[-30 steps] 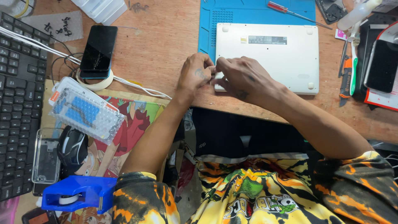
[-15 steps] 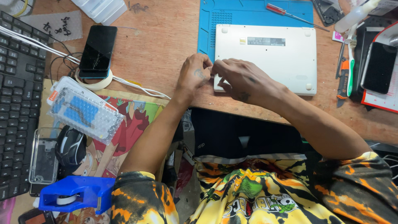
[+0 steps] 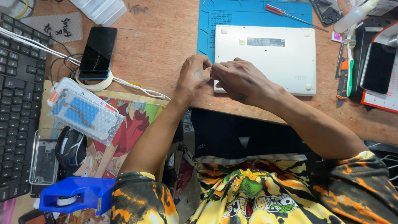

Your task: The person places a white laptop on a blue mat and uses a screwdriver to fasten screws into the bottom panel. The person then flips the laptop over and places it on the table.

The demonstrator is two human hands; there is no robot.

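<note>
A white laptop lies upside down, half on a blue work mat, on the wooden desk. My left hand and my right hand meet at the laptop's near left corner, fingers curled and touching each other. The fingertips pinch at that corner's edge; whether a small tool or part sits between them is hidden. A red-handled screwdriver lies on the mat beyond the laptop.
A black phone rests on a tape roll left of the hands, with white cables beside it. A black keyboard, a bubble-wrapped blue package, a black mouse and a blue tape dispenser fill the left. Tools and another phone lie right.
Both hands stay at the laptop's near left corner; the fingers have shifted only slightly against each other. The view has drifted a little.
</note>
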